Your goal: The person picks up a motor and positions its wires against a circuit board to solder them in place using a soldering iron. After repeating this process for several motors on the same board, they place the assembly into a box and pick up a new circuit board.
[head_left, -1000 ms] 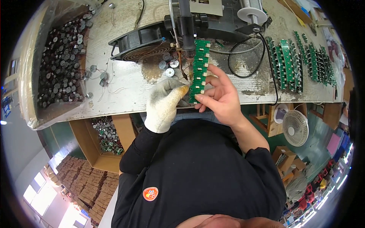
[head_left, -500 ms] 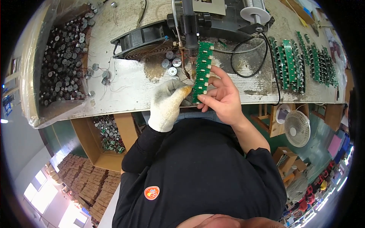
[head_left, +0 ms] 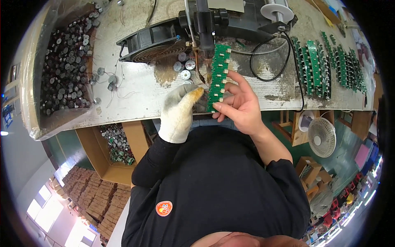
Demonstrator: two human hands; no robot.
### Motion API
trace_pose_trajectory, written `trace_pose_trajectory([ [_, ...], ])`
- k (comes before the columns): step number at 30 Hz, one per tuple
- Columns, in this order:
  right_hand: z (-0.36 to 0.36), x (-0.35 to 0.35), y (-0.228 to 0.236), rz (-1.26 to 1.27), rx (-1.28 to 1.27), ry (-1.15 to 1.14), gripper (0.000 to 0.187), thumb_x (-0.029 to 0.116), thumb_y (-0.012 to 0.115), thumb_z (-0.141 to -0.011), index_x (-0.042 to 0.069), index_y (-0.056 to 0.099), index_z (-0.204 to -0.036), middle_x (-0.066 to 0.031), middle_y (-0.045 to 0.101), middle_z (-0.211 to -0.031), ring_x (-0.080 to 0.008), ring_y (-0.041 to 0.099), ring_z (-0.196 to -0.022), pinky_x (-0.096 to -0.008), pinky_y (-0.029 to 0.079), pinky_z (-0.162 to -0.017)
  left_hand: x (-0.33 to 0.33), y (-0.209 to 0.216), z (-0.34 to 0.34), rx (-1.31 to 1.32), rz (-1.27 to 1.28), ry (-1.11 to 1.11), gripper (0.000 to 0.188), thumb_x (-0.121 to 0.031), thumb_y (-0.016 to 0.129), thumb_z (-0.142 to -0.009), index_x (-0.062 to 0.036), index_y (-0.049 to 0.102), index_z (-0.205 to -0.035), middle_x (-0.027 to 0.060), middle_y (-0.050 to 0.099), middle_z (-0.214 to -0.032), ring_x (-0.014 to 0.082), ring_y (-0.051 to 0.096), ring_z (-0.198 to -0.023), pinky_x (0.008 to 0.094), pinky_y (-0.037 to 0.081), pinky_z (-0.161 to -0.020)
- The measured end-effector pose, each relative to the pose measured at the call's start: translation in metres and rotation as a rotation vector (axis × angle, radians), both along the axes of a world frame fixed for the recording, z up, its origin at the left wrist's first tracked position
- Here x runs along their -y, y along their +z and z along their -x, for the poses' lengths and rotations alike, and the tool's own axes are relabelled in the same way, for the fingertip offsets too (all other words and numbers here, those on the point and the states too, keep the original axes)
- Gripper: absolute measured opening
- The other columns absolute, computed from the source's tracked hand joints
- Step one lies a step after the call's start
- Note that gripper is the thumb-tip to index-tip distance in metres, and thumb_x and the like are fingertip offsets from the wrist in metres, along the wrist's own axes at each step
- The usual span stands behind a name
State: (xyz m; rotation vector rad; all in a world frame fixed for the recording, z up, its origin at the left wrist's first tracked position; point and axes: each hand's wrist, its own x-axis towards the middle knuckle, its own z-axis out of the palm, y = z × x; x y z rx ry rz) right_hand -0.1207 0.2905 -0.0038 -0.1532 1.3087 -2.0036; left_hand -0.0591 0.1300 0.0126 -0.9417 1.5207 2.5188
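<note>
A long strip of green circuit boards (head_left: 219,74) with small white connectors stands out from my bare right hand (head_left: 241,105). That hand is closed on the strip's near end, thumb on one side and fingers behind. Just left of it is my left hand (head_left: 180,108) in a white glove with a yellow-stained thumb. Its thumb and fingers are pressed together, and whatever they pinch is hidden. A soldering iron (head_left: 206,51) points down beside the strip's left edge, with a thin solder feed tube (head_left: 197,61) bent toward its tip.
Small round motors (head_left: 186,74) lie beyond the glove, near a black fan (head_left: 152,46). A plastic-lined box (head_left: 68,70) of motors stands at left. More board strips (head_left: 313,68) lie at right, past a black cable (head_left: 292,61) and a solder spool (head_left: 276,15).
My gloved left hand has drawn slightly left, so its thumb tip now sits apart from the board strip. My right hand keeps the strip in nearly the same place.
</note>
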Motion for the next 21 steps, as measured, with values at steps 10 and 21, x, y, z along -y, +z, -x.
trace_pose_trajectory([
  [10,0.0015,-0.0008,0.0025,-0.001,-0.001,0.008,0.074,-0.013,0.058,-0.08,0.004,0.022,-0.142,-0.0216,0.053,-0.118,-0.0203,0.066,-0.069,-0.026,0.055,-0.052,-0.0018,0.0012,0.0012,-0.047,0.001,0.017,0.023,-0.019,0.058,-0.09,0.0021,0.062,-0.099,0.0037,0.064,-0.084,0.008,0.058,-0.074,0.0215,0.044,-0.066],
  [21,0.001,0.002,-0.0004,-0.005,-0.032,-0.003,0.073,-0.013,0.059,-0.08,0.004,0.023,-0.142,-0.0197,0.054,-0.115,-0.0187,0.065,-0.069,-0.0254,0.054,-0.053,0.0017,-0.004,0.0023,-0.048,0.037,0.024,0.024,-0.019,0.058,-0.09,0.0021,0.062,-0.1,0.0043,0.064,-0.084,0.0084,0.059,-0.074,0.0219,0.046,-0.067],
])
